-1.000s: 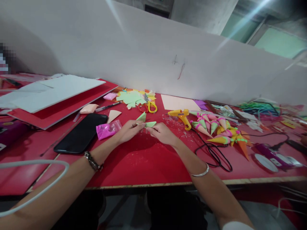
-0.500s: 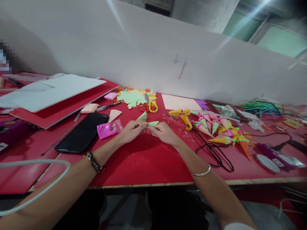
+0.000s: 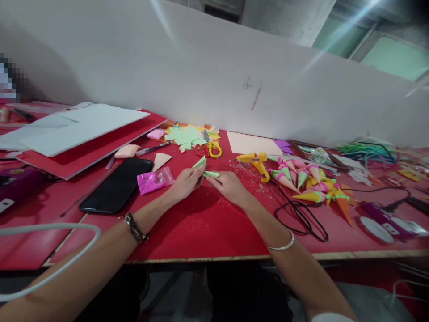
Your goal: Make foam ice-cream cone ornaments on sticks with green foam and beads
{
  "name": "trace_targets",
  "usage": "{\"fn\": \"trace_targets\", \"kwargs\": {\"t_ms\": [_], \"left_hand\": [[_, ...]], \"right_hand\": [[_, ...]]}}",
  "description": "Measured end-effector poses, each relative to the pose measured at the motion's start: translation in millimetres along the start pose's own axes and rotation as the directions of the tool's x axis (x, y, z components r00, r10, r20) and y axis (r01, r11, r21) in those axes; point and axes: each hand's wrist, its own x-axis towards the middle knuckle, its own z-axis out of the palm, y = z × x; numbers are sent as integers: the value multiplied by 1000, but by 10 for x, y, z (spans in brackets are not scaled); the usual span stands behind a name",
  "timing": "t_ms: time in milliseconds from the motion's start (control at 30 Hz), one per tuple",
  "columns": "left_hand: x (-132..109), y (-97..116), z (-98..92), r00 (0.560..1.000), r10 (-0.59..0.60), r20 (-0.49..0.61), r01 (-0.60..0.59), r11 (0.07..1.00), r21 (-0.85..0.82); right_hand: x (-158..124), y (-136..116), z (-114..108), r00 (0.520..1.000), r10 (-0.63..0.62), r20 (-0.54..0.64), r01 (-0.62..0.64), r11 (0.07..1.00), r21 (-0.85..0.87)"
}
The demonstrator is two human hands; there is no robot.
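We pinch green paper (image 3: 212,174) with our left hand (image 3: 184,184) and right hand (image 3: 232,188), fingertips closed; its left part slants upward, its right runs sideways.

A black phone (image 3: 115,185) lies near a red board (image 3: 89,151).

Colours on your red tabletop (image 3: 201,241).
Your paper (image 3: 212,174) is pale green; the glue gun (image 3: 258,163), yellow; phone (image 3: 115,188), black; packet (image 3: 148,183), magenta; cones (image 3: 302,178), pink, green, yellow and orange.
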Motion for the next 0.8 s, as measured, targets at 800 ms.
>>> {"fn": "trace_targets", "kwargs": {"t_ms": [800], "left_hand": [[-38,56,-166,920,381,91,-385,839,385]], "right_hand": [[-49,42,-110,960,-11,281,-177,751,636]]}}
